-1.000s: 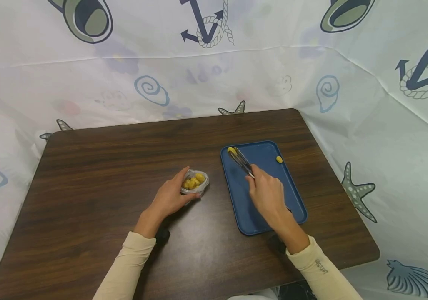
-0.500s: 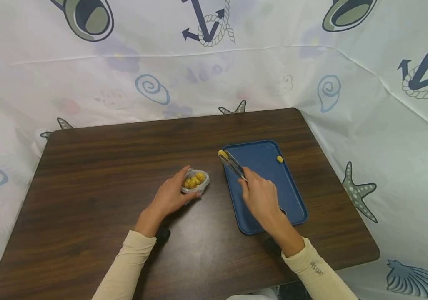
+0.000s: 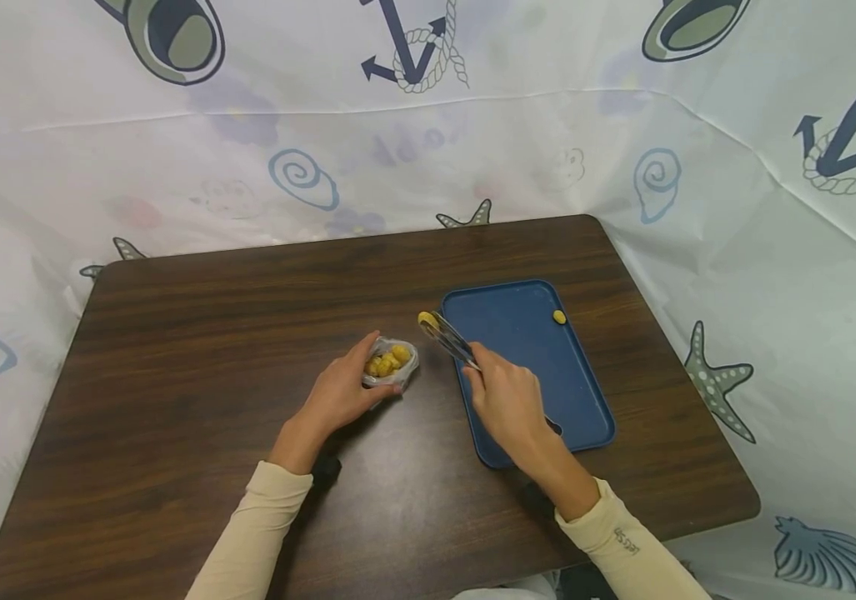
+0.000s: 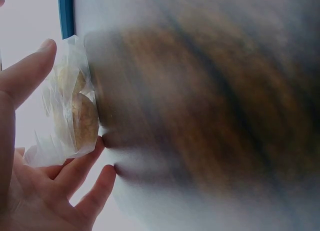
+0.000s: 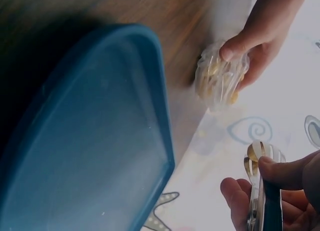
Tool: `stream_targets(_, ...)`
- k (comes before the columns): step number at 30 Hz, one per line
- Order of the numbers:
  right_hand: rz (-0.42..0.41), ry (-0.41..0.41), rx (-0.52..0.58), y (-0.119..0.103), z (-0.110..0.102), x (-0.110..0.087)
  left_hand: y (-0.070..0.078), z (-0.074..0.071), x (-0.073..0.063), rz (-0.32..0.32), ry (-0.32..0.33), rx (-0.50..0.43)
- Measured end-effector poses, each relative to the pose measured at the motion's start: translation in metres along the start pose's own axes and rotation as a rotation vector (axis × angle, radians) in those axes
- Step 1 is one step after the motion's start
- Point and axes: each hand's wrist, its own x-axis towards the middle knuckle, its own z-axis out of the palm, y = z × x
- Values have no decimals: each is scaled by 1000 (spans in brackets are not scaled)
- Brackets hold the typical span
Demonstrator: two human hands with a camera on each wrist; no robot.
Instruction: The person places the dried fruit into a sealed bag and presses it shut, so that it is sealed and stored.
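Observation:
In the head view my left hand (image 3: 332, 393) holds a small clear plastic bag (image 3: 412, 363) upright on the table, thumb and fingers around its sides. Several rounded yellow pieces (image 3: 386, 364) show in its mouth. My right hand (image 3: 508, 402) grips metal tongs (image 3: 453, 340), whose tips pinch one yellow piece (image 3: 428, 320) just past the left rim of a blue tray (image 3: 525, 350). That piece is above and to the right of the bag, apart from it. In the right wrist view the thumb presses the tongs (image 5: 257, 191) against the fingers.
One small yellow piece (image 3: 559, 317) lies on the tray near its far right corner. The dark wooden table (image 3: 210, 350) reaches left and forward of the hands. Behind it hangs a white printed sheet (image 3: 533, 158) with anchors and shells.
My right hand has moved left, carrying the tongs and the yellow piece from above the tray out past its left rim, toward the bag. The left hand and bag have stayed put.

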Motion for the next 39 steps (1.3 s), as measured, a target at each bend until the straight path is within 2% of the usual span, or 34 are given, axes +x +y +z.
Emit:
stream_targets(20,-42,-25,-2,-14,13,-3,-1,1,-1,7,13,7)
stream_targets(31,-62,-51,-4,-21,19,1,-2,-1,-4,-14,45,-28)
stream_targets(39,-75,-73,-19,-26,24,5,-2,0,-4,0,69,-53)
